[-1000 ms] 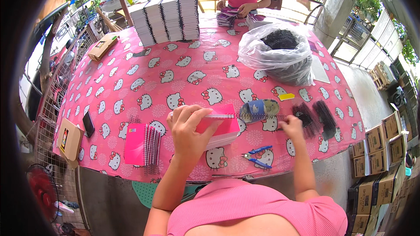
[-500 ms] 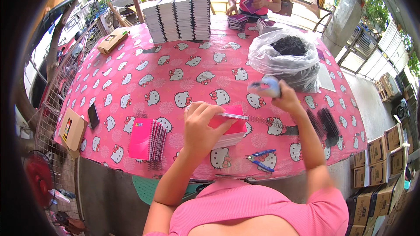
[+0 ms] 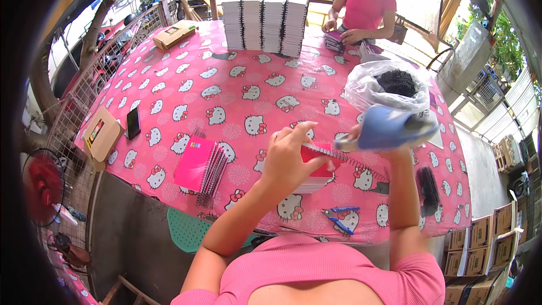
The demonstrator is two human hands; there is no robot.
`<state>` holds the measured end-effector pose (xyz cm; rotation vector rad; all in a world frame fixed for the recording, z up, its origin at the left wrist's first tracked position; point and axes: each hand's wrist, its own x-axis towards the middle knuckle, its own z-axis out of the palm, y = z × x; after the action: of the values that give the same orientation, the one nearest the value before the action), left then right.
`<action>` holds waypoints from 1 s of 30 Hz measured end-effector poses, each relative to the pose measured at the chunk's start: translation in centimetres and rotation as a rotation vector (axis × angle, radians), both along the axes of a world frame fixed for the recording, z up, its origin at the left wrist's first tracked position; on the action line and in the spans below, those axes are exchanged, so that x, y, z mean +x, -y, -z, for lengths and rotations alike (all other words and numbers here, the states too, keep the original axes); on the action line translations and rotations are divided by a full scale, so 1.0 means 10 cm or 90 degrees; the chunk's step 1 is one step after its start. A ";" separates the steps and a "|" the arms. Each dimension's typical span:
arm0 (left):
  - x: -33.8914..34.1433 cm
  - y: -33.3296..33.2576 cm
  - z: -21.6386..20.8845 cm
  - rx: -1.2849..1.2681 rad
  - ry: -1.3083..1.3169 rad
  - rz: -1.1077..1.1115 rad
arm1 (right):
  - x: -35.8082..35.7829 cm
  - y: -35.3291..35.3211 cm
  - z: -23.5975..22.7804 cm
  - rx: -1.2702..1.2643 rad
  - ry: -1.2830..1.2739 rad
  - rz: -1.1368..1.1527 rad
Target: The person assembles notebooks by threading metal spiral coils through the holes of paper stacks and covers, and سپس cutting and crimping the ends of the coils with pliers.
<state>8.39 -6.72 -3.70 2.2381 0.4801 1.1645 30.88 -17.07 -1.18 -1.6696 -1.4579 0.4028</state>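
Observation:
My left hand [image 3: 291, 155] grips a notebook [image 3: 316, 148] by its edge, with the thumb on the near side. A spiral coil [image 3: 361, 164] runs out of the notebook's edge toward the right. My right hand [image 3: 398, 153] is wrapped round a blue and grey handheld tool [image 3: 389, 129], smeared by motion; its narrow end is by the notebook's coiled edge, and I cannot tell whether they touch. Underneath is a stack of red-covered notebooks [image 3: 313, 185]. Blue-handled cutting pliers [image 3: 343, 218] lie in front, nearer to me.
Pink spiral notebooks [image 3: 195, 164] lie fanned at left, near a phone [image 3: 133, 123] and an open cardboard box [image 3: 103, 135]. Black coils fill a plastic bag [image 3: 361, 87]; more coils [image 3: 429, 186] lie at right. Tall notebook stacks [image 3: 262, 25] stand far back, and a co-worker [image 3: 364, 14] handles purple booklets.
The blue tool has come down and nearer, its narrow end now beside the notebook's edge. The view has shifted left. The co-worker's hands have lowered to the booklets.

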 end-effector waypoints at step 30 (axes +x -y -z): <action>-0.27 -0.16 0.08 -0.233 0.205 0.210 | 0.20 0.62 1.85 -0.259 0.397 0.375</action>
<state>5.70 -5.14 -4.47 1.6998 0.1657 1.1274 32.89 -23.30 -19.68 -2.6090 -1.2481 -0.1895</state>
